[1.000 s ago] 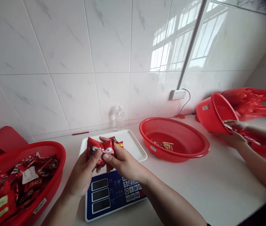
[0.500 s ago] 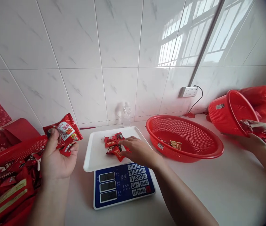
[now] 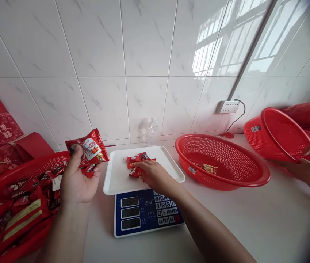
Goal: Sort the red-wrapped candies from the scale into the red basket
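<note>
My left hand point(image 3: 76, 181) is raised beside the scale, closed on a few red snack packets point(image 3: 90, 151). My right hand point(image 3: 156, 175) lies over the white tray point(image 3: 116, 175) of the blue scale point(image 3: 146, 212), its fingers resting on several small red packets point(image 3: 137, 163) there. Whether those fingers grip a packet is hidden.
A red basket full of red packets point(image 3: 15, 208) stands at the left. An oval red basket point(image 3: 223, 162) with a few wrappers sits right of the scale. Another person's hands point(image 3: 305, 168) hold a tilted red basket point(image 3: 280, 135) at far right. A clear bottle point(image 3: 152, 132) stands by the wall.
My hands have parted: the left drew back to the left with a few packets, the right set packets on the scale tray and stays on them.
</note>
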Motion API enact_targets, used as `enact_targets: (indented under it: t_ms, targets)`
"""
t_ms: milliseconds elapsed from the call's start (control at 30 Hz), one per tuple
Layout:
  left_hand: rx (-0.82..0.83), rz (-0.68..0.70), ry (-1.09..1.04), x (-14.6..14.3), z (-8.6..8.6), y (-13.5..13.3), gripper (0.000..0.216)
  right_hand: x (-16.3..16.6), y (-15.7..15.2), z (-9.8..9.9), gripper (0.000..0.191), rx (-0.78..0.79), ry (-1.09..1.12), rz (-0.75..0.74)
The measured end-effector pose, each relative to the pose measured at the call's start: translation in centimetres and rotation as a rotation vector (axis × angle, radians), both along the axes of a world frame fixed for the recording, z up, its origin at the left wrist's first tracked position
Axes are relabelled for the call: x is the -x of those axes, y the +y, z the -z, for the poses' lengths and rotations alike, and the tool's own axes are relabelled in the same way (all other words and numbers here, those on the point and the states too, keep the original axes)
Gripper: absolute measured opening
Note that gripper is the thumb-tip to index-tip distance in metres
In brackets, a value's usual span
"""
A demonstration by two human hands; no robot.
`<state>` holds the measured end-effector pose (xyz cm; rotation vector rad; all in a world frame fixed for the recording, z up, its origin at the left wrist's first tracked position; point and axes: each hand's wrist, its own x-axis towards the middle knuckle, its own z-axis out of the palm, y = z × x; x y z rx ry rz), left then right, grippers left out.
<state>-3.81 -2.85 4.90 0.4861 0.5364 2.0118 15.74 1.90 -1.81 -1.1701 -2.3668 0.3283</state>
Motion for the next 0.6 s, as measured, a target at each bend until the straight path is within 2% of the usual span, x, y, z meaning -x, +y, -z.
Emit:
enact_targets:
  t_ms: [167, 333, 433, 600]
  targets:
    - [0.015, 0.015, 0.011, -0.38, -0.12, 0.04, 0.009, -0.38, 0.36, -0.37, 0.039, 0.031, 0.141, 0.154]
    - [0.01, 0.035, 0.022, -0.51, -0.04, 0.1, 0.004, -0.56, 0.73, -0.38, 0.026, 0.017, 0.26, 0.155]
    - [-0.011, 0.048, 0.032, -0.47, 0.09, 0.06, 0.009, -0.44, 0.74, -0.34, 0.021, 0.031, 0.286, 0.155]
    - [0.0, 0.066, 0.047, -0.44, 0.4, 0.17, 0.017, -0.51, 0.82, -0.26, 0.024, 0.015, 0.325, 0.18]
